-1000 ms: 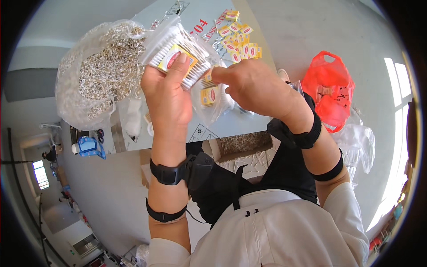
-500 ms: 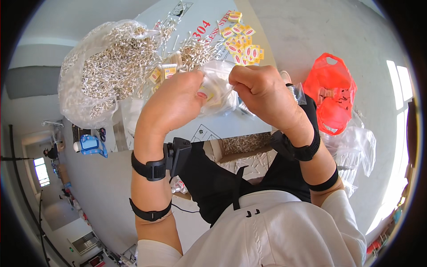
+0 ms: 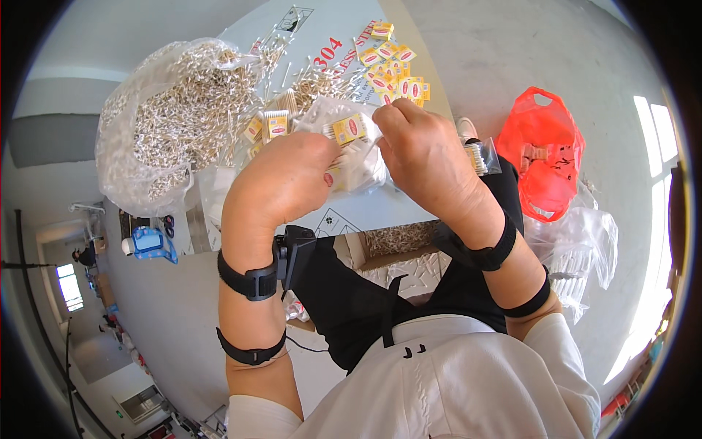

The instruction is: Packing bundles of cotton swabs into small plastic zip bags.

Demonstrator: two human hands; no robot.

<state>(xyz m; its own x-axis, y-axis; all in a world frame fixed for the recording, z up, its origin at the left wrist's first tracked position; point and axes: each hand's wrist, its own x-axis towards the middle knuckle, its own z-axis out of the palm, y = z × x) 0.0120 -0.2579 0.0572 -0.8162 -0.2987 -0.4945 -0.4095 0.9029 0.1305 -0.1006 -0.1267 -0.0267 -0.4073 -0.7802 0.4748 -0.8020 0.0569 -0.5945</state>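
Observation:
A clear plastic bag (image 3: 373, 172) is stretched between my two hands above the table. At its upper part a yellow-labelled pack of cotton swabs (image 3: 348, 129) shows beside my left fingers; whether it lies inside the bag or in front of it I cannot tell. My left hand (image 3: 289, 172) is closed around the bag's left side, its fingertips mostly hidden behind the hand. On the other side my right hand (image 3: 428, 146) pinches the bag's edge. More swab packs (image 3: 276, 124) stand just beyond my left hand, next to loose cotton swabs (image 3: 322, 84).
A big clear sack of cotton swabs (image 3: 183, 110) lies at the table's left. Yellow cards (image 3: 395, 73) are scattered at the far right of the table (image 3: 351, 208). A bagged swab pack (image 3: 482, 157) rests by my right leg. On the floor are a red bag (image 3: 545, 154) and clear bags (image 3: 574, 249).
The yellow-labelled swab pack has come into sight at the bag's upper part. My left hand has dropped slightly nearer to me, and the bag looks more spread.

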